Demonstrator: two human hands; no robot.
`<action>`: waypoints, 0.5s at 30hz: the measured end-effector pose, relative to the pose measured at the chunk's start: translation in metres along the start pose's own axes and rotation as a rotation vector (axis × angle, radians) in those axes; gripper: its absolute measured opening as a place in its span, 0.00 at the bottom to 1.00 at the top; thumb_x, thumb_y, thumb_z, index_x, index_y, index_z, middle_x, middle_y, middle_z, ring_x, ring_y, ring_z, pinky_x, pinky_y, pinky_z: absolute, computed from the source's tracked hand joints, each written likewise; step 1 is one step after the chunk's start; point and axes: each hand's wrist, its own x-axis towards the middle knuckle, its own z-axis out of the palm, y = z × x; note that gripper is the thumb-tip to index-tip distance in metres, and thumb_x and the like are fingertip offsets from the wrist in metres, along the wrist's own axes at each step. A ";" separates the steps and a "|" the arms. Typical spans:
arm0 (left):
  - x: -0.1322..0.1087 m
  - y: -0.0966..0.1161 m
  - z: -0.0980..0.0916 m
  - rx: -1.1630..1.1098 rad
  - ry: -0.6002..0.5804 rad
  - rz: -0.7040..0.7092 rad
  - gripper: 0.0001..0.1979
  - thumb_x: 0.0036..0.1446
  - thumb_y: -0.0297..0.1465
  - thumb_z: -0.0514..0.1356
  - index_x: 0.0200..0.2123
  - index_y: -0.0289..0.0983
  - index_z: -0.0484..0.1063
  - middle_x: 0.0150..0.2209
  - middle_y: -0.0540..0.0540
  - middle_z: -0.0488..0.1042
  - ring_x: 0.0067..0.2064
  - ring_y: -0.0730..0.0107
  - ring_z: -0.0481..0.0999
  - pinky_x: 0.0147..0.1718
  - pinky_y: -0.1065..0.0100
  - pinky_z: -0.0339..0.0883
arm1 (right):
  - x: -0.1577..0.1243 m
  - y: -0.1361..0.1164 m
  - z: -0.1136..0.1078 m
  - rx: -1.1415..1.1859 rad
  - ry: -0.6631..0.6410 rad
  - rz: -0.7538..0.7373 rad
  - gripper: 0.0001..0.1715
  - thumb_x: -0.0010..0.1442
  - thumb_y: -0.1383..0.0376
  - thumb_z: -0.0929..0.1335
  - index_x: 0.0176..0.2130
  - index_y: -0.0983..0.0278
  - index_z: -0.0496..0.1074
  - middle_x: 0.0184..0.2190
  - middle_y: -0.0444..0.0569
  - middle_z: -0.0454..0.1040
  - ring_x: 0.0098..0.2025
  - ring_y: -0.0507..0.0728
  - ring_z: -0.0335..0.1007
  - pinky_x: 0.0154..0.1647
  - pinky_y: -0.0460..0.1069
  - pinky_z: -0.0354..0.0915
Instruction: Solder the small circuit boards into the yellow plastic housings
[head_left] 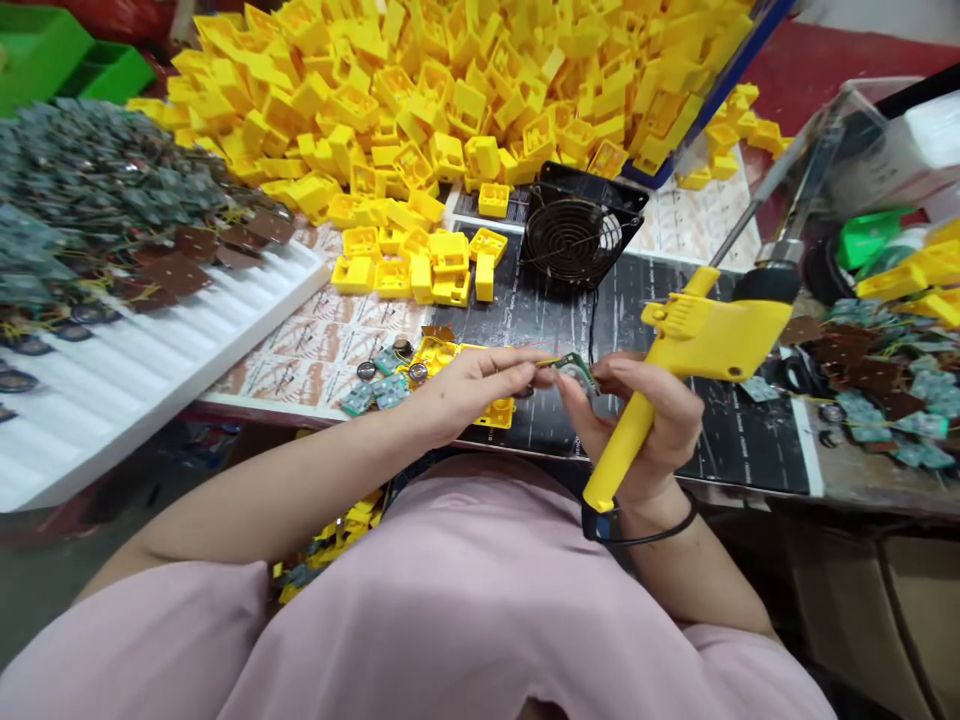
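Observation:
A yellow soldering gun (pixel 697 335) lies slantwise in my right hand (pixel 649 420), its handle pointing down toward me and its metal end up to the right. The thumb and a finger of that same hand also pinch a small green circuit board (pixel 577 370). From the left, my left hand (pixel 480 390) is closed at the board's wired edge; the fingertips hide exactly what they grip. Under and behind my left hand sits an open yellow plastic housing (pixel 495 412). Beside it lie several loose circuit boards (pixel 379 392) with small round discs.
A large heap of yellow housings (pixel 450 90) covers the back, with a smaller group (pixel 420 265) nearer. A black fan (pixel 574 230) stands mid-table. White foam tray (pixel 292 290) at left bears piled wired boards (pixel 112 190). More boards (pixel 892 390) lie right.

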 end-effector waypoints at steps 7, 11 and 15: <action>0.007 0.010 0.025 -0.207 0.160 0.122 0.24 0.48 0.53 0.82 0.40 0.43 0.90 0.45 0.44 0.90 0.54 0.58 0.86 0.64 0.60 0.74 | -0.009 -0.008 0.008 0.099 -0.004 0.069 0.32 0.67 0.69 0.78 0.64 0.52 0.68 0.42 0.42 0.80 0.39 0.55 0.85 0.34 0.47 0.85; 0.007 0.012 0.030 -0.320 0.167 0.068 0.21 0.44 0.49 0.85 0.35 0.43 0.89 0.34 0.50 0.85 0.40 0.72 0.81 0.46 0.71 0.76 | -0.017 -0.010 0.012 0.192 -0.008 0.085 0.33 0.65 0.67 0.80 0.64 0.55 0.70 0.42 0.43 0.83 0.40 0.56 0.86 0.37 0.48 0.85; 0.002 0.029 0.006 0.059 0.158 0.097 0.20 0.55 0.51 0.77 0.37 0.40 0.87 0.28 0.51 0.77 0.30 0.73 0.72 0.32 0.69 0.68 | -0.018 -0.005 -0.002 0.260 -0.118 0.113 0.34 0.63 0.65 0.82 0.63 0.56 0.72 0.46 0.46 0.87 0.37 0.56 0.87 0.36 0.49 0.85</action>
